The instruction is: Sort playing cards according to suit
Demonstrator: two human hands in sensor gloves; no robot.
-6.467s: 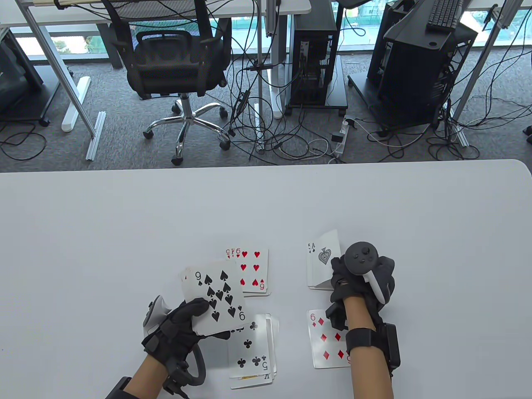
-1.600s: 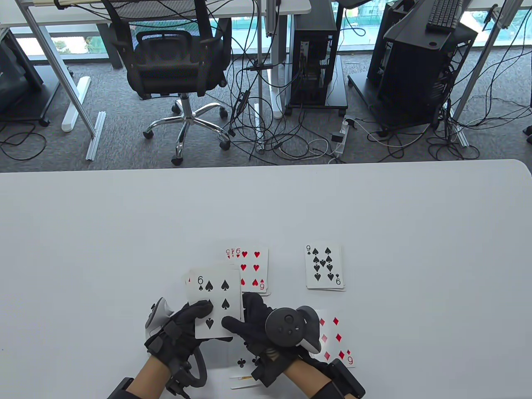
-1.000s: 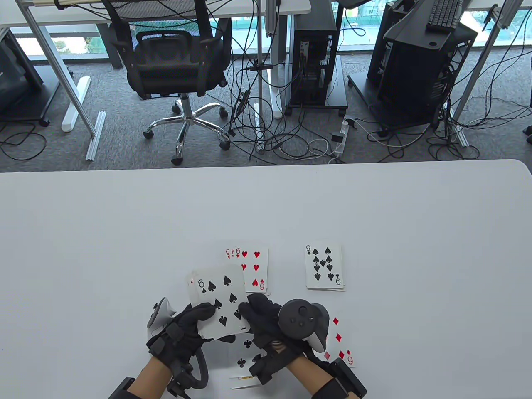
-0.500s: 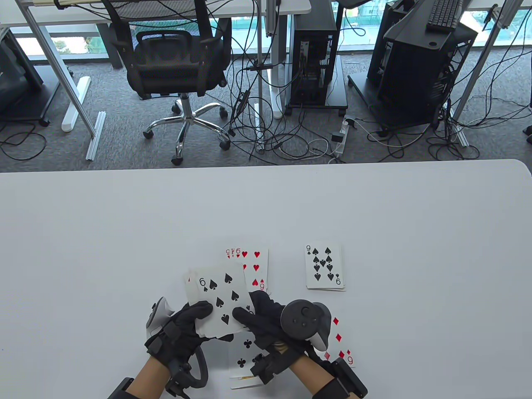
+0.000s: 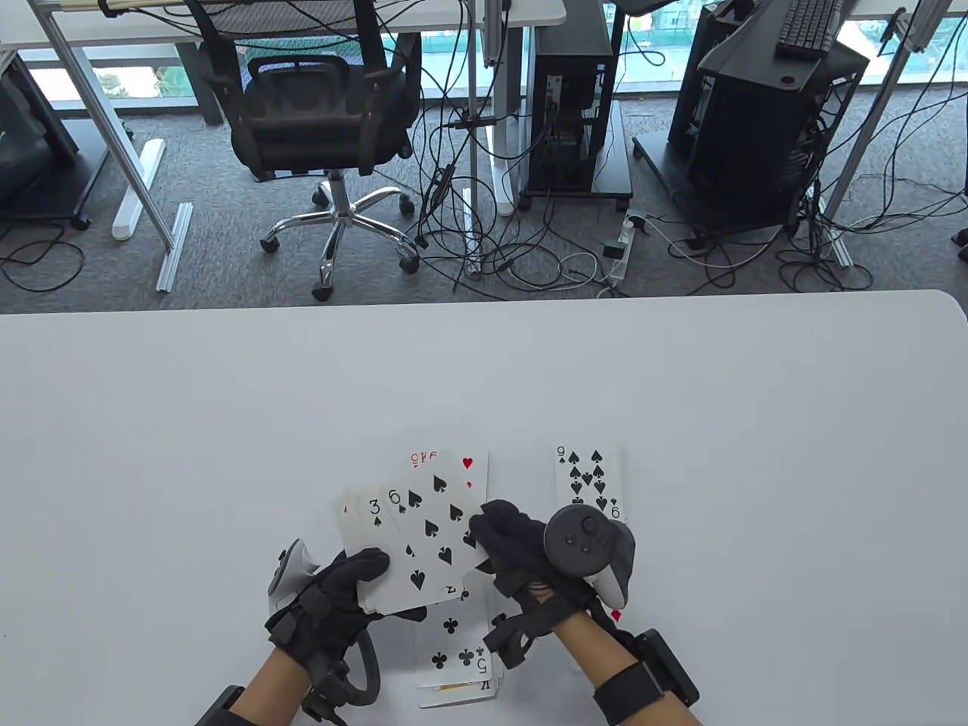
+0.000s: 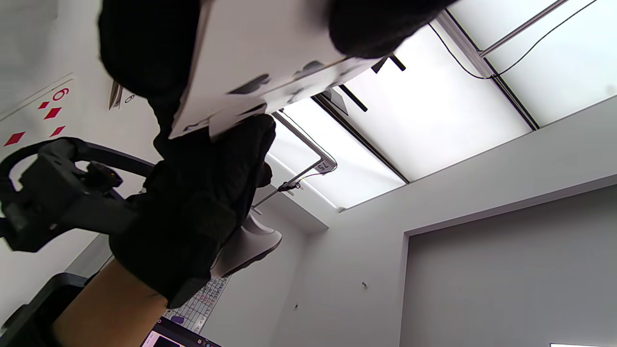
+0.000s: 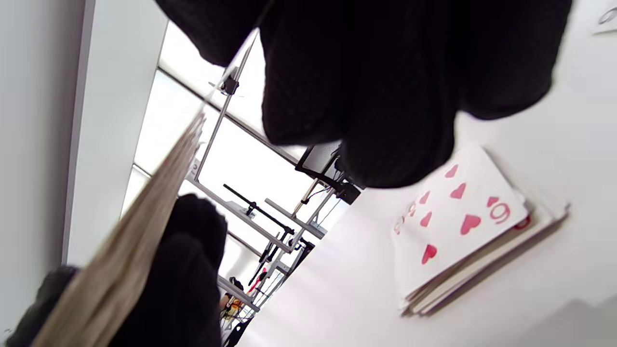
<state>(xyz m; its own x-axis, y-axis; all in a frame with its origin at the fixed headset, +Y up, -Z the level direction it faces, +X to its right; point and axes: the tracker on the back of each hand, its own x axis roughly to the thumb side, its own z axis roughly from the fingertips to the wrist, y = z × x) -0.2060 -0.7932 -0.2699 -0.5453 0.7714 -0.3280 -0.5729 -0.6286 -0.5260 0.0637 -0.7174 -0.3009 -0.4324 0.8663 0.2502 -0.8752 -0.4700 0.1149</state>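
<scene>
My left hand [image 5: 369,576] holds a fanned packet of cards [image 5: 393,544] face up above the table's near edge. My right hand [image 5: 484,533] pinches the right edge of the top card, a 6 of spades [image 5: 435,522], slid partly off the packet. A 3 of spades [image 5: 374,513] shows beneath it. Four face-up piles lie around: hearts [image 5: 467,463], spades topped by a 9 [image 5: 588,476], clubs topped by a 5 [image 5: 457,650], and diamonds [image 5: 616,615], almost hidden under my right hand. The left wrist view shows the packet [image 6: 270,53]; the right wrist view shows the hearts pile [image 7: 458,217].
The white table [image 5: 681,393] stretches wide beyond the piles, its far edge about mid-frame. An office chair [image 5: 325,128], cables and computer towers [image 5: 567,98] stand on the floor beyond it.
My right hand has drawn the 6 of spades to the right and away, off the packet, uncovering the 3 of spades. Earlier a 9 of spades went onto the spades pile.
</scene>
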